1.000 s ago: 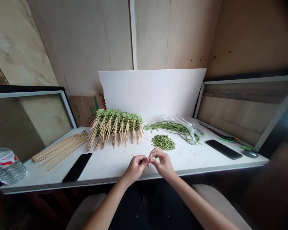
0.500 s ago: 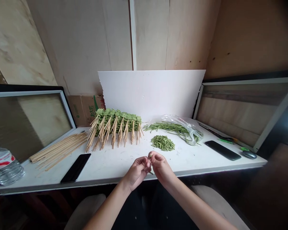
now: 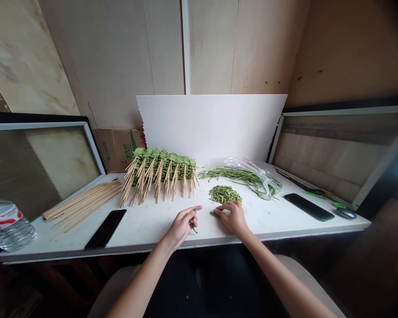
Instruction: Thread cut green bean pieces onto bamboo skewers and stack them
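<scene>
My left hand [image 3: 183,223] rests on the white table [image 3: 146,229] near its front edge, fingers pinched on a short green bean piece with a thin skewer. My right hand [image 3: 231,216] lies just right of it, fingertips closed on a few cut bean pieces at the near edge of the small pile of cut beans [image 3: 224,194]. Behind stands a row of finished bean skewers [image 3: 161,170]. Long whole beans lie in a clear plastic bag [image 3: 248,176] at the back right.
Bare bamboo skewers [image 3: 81,205] lie at the left, a black phone [image 3: 106,229] beside them, a water bottle [image 3: 6,223] at the far left edge. A second black phone [image 3: 309,206], scissors and a mouse [image 3: 346,213] sit on the right. A white board [image 3: 212,128] leans behind.
Both hands were joined together over the table's front edge. They have parted and dropped to the tabletop, the right one reaching forward to the cut bean pile.
</scene>
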Motion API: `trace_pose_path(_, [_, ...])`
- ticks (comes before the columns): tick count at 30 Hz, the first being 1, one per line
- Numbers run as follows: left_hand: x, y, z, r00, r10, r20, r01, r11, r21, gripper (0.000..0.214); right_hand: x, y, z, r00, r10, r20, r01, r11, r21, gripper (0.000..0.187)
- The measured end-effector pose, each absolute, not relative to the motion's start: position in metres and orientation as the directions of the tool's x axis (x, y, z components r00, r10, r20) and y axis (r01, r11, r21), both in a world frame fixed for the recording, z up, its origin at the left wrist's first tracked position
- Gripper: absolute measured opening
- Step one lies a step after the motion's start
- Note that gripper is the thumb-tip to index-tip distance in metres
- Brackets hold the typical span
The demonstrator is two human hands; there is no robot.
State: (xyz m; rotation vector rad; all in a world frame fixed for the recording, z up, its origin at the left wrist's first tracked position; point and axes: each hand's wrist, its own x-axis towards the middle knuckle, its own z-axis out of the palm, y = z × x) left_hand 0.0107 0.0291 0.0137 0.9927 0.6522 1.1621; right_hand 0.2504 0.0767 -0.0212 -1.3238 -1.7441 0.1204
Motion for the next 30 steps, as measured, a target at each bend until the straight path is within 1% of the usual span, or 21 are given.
trace_pose_path(3, [0.012,0.027,0.014,0.288,0.954,0.084,-0.298,0.006,0.955,0.046,0.251,0.076,-0.017,-0.021,0.792,0.610,0.731,0.429,-0.531,0.029])
trace_pose_path(5, [0.013,0.026,0.015,0.247,0.961,0.127,-0.197,-0.079,0.977,0.048,0.251,0.074,-0.007,-0.008,0.797,0.604,0.697,0.437,-0.568,0.035])
trace_pose_path(7, [0.014,0.026,0.016,0.182,0.967,0.179,-0.120,-0.159,0.980,0.049,0.248,0.067,0.008,-0.015,0.824,0.566,0.609,0.457,-0.649,0.042])
trace_pose_path(9, [0.015,0.026,0.017,0.137,0.964,0.229,-0.078,-0.219,0.973,0.048,0.240,0.057,0.023,-0.106,0.868,0.485,0.467,0.474,-0.747,0.044])
trace_pose_path(10, [0.016,0.025,0.018,0.128,0.960,0.249,-0.066,-0.243,0.968,0.048,0.236,0.050,0.030,-0.192,0.875,0.444,0.395,0.483,-0.781,0.042])
trace_pose_path(11, [0.017,0.024,0.018,0.129,0.955,0.265,-0.055,-0.260,0.964,0.047,0.230,0.043,0.036,-0.283,0.855,0.434,0.349,0.513,-0.784,0.039])
trace_pose_path(12, [0.018,0.022,0.019,0.135,0.951,0.277,-0.045,-0.273,0.961,0.046,0.225,0.037,0.041,-0.347,0.821,0.454,0.327,0.559,-0.762,0.036])
trace_pose_path(14, [0.019,0.020,0.021,0.148,0.947,0.284,-0.026,-0.283,0.959,0.045,0.217,0.029,0.046,-0.403,0.752,0.522,0.310,0.648,-0.695,0.029])
trace_pose_path(16, [0.018,0.019,0.022,0.177,0.947,0.269,-0.014,-0.271,0.963,0.044,0.214,0.026,0.046,-0.387,0.715,0.582,0.312,0.695,-0.647,0.026])
trace_pose_path(19, [0.015,0.020,0.022,0.249,0.940,0.232,0.006,-0.241,0.971,0.040,0.216,0.028,0.042,-0.329,0.717,0.614,0.320,0.697,-0.642,0.025])
trace_pose_path(22, [0.013,0.020,0.023,0.275,0.928,0.253,0.091,-0.287,0.954,0.032,0.218,0.031,0.041,-0.326,0.706,0.628,0.321,0.708,-0.629,0.020])
trace_pose_path(24, [0.012,0.019,0.025,0.248,0.914,0.321,0.186,-0.370,0.910,0.022,0.218,0.031,0.041,-0.346,0.683,0.644,0.324,0.731,-0.600,0.019])
trace_pose_path(27, [0.011,0.016,0.029,0.221,0.848,0.481,0.335,-0.529,0.780,0.009,0.216,0.030,0.041,-0.366,0.639,0.676,0.341,0.768,-0.542,0.016])
trace_pose_path(30, [0.010,0.014,0.031,0.246,0.783,0.572,0.419,-0.618,0.665,0.013,0.215,0.029,0.040,-0.398,0.606,0.689,0.357,0.794,-0.492,0.015])
